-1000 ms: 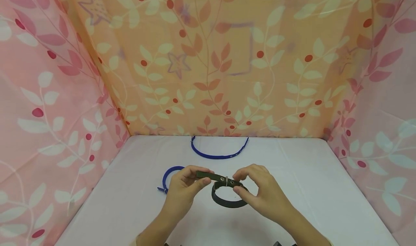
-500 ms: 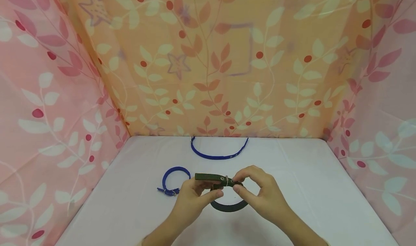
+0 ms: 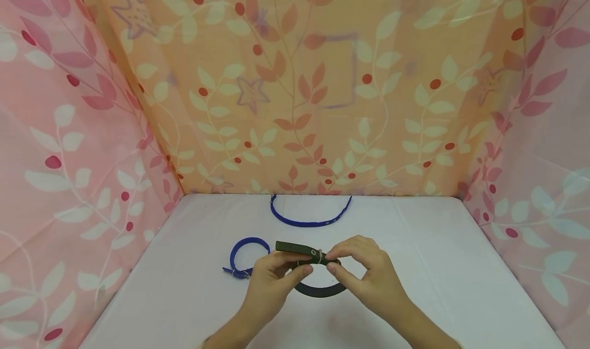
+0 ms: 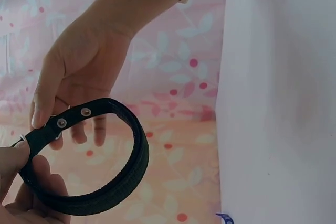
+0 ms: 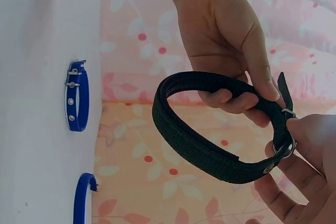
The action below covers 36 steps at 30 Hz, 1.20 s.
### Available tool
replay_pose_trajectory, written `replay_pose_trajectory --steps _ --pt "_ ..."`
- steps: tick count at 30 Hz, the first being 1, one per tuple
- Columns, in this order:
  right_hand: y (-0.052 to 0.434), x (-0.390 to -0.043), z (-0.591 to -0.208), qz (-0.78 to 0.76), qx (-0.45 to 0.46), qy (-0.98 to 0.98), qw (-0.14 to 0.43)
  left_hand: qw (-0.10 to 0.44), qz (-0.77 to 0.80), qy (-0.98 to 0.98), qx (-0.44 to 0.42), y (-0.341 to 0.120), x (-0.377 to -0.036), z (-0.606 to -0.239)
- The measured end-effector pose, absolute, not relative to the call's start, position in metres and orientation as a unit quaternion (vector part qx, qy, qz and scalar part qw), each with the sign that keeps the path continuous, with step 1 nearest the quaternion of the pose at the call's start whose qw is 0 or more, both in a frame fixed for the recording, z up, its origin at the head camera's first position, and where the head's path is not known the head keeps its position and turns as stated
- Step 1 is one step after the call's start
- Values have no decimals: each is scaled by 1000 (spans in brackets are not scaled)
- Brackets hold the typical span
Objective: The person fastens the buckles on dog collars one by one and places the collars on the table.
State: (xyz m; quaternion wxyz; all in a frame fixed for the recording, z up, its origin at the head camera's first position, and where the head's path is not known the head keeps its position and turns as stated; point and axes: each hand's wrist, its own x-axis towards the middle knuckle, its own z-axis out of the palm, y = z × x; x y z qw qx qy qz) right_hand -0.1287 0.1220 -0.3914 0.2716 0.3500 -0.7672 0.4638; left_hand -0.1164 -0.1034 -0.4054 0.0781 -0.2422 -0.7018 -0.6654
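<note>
Left grip (image 3: 272, 280): pinches dark collar (image 3: 320, 289) by its strap;
Right grip (image 3: 366, 272): pinches the buckle end, just right of left grip

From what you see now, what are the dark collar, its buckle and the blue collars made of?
Dark collar: seemingly woven nylon webbing, matte, with ribbed edges. Buckle: shiny silvery metal, probably steel. Blue collars: likely similar webbing, with metal eyelets; the weave is too small to confirm.

White counter (image 3: 438, 267) w/ leaf-print cloth walls: orange backdrop (image 3: 322, 93) at rear, pink curtains (image 3: 69, 159) both sides; soft light.
</note>
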Motion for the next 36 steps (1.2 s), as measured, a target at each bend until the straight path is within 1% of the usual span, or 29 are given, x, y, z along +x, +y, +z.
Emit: replay_pose_trajectory --steps 3,8,14,19,28,31,36 --pt "122 -129 -391 460 351 -766 281 84 -662 -702 -248 -103 -117 -406" --pt "121 -130 -392 453 358 -767 280 90 -663 -691 -275 -103 -118 -408" --pt "120 -130 -393 443 368 -767 283 70 -671 -681 -284 -102 -119 -407" --pt "120 -128 -392 453 361 -765 281 69 -642 -707 -289 -102 -118 -409" --pt "117 -130 -393 441 395 -742 313 66 -591 -745 -301 -100 -117 -413" --pt "118 -129 -394 432 386 -756 306 56 -599 -743 -293 -100 -116 -411" --pt "119 -127 -395 416 368 -783 280 9 -630 -740 -236 -101 -114 -405"
